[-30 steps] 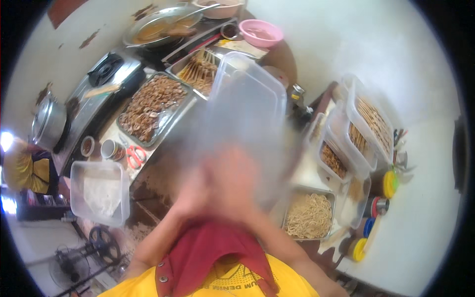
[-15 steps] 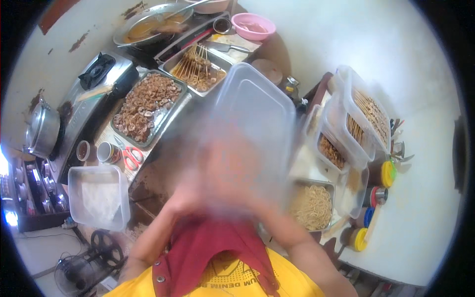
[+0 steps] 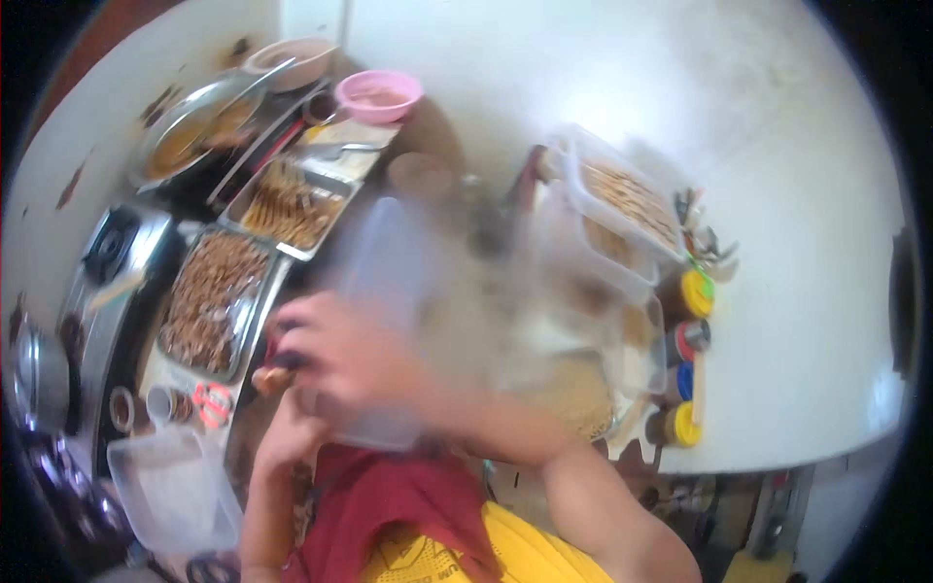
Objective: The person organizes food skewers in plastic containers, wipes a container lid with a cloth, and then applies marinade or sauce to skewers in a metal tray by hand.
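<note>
A translucent plastic lid (image 3: 389, 262), blurred and tilted steeply, stands in front of my chest. My left hand (image 3: 296, 423) is closed at its near left edge, partly covered by the other arm. Reaching across from the right, my right hand (image 3: 340, 345) lies over the lid's left side with bent, motion-smeared fingers. A bit of dark red cloth (image 3: 277, 338) shows beside those fingers; whether they grip it is unclear. Left of the hands lies a tray of brown sliced meat (image 3: 216, 296). Behind it is a metal tray with skewers (image 3: 292, 209).
An open plastic box (image 3: 175, 486), red-handled scissors (image 3: 212, 403) and a small cup (image 3: 167, 403) are at the near left. A stove (image 3: 117, 253) and a wide pan (image 3: 194, 136) line the left. Stacked plastic boxes of skewers (image 3: 622, 209) and lidded jars (image 3: 685, 425) stand right.
The lid has turned from nearly face-on to a steep tilt and moved left. My right hand has crossed to its left side. The whole view has swung right.
</note>
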Motion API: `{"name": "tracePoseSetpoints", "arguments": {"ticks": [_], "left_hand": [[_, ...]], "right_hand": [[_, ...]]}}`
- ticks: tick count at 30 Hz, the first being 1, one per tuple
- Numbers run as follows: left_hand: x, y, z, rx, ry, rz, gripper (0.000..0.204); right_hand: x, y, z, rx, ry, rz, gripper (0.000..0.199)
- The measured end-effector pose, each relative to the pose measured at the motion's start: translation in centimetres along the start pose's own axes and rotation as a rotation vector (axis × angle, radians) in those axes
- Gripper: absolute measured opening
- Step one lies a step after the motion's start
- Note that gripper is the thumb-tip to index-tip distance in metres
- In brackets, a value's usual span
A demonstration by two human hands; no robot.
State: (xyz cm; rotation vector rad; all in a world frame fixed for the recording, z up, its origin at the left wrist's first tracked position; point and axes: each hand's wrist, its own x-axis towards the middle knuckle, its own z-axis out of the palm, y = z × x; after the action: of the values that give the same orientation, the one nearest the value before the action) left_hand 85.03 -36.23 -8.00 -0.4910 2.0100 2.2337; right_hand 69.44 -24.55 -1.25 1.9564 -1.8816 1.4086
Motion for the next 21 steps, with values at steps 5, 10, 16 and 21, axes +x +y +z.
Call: {"name": "tracePoseSetpoints", "arguments": {"ticks": [5, 10, 16, 21], "left_hand": [[0.5, 4.7, 1.6, 0.154, 0.124, 0.21, 0.047], [0.7, 5.3, -3.3, 0.463, 0.045, 0.079, 0.019], [-0.1, 5.0, -10.9, 0.151, 0.127, 0.176, 0.023], [3.3, -2.4, -12.5, -0.272, 0.42, 0.066, 0.018]], "right_hand": [[3.2, 2.3, -2.9, 0.097, -0.876, 0.33, 0.044], [2.7, -0.3, -5.0, -0.156, -1.053, 0.475, 0.049], [3.1, 6.2, -14.9, -0.184, -1.032, 0.613, 0.038], [-8.5, 7.2, -18.1, 0.173, -0.319, 1.241, 0.044]]}}
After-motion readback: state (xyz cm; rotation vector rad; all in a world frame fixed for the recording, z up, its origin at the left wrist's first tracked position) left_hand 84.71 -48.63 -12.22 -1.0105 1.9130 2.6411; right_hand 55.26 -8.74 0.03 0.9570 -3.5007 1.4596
